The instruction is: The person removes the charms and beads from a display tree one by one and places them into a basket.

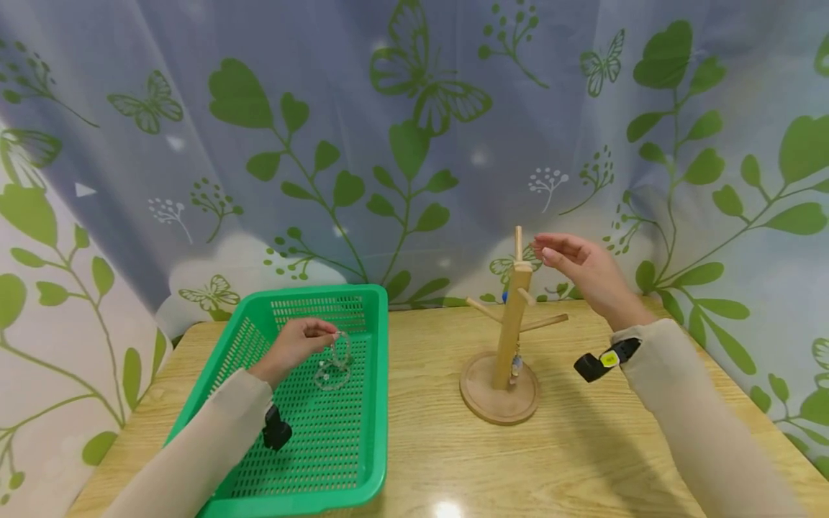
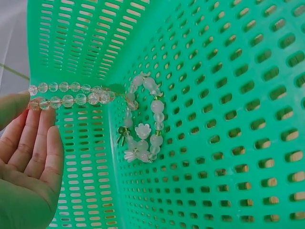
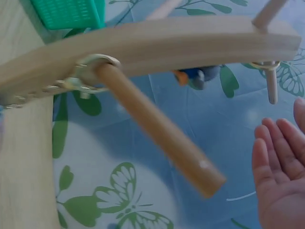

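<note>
My left hand is inside the green basket, pinching a bracelet of clear beads between thumb and fingertips. The bracelet hangs down in a loop. Just beyond its lower end, a second bracelet of pale pink and white beads, with flower-shaped charms, lies on the basket floor. My right hand is raised beside the top of a wooden peg stand, its fingers loosely bent and holding nothing. In the right wrist view, a chain with a gold-coloured ring hangs on one peg, and something blue and grey hangs behind the post.
The green basket stands on the left of the wooden table. Pegs stick out from the stand in several directions, one toward the right. A curtain with leaves and butterflies hangs close behind the table.
</note>
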{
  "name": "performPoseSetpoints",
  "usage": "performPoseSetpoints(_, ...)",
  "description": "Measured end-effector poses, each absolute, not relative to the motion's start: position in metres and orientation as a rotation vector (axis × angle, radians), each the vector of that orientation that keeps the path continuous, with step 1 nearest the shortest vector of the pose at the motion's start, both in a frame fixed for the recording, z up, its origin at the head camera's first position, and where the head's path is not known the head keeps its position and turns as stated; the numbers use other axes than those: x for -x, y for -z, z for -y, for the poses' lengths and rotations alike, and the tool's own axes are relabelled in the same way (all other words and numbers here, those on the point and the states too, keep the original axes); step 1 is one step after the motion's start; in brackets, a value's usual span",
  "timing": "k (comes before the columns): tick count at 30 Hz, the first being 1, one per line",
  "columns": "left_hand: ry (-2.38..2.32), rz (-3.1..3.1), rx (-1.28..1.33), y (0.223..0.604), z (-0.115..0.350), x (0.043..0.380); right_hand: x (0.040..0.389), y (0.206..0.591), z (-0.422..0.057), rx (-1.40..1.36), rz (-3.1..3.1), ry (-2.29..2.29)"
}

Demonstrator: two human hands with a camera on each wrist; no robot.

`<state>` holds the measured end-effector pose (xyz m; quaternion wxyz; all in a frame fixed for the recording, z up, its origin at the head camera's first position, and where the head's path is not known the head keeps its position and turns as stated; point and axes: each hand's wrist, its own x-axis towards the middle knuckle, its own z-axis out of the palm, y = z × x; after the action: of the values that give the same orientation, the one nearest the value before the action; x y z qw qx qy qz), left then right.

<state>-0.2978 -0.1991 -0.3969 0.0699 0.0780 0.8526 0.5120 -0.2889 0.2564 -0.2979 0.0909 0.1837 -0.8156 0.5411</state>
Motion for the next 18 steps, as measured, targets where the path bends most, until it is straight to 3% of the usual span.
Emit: performPoseSetpoints(18,-1.483,-2.597,-0.211,0.408,0.205,0.303,0.326,0.276,-0.241,-0.685,2.525,-1.881)
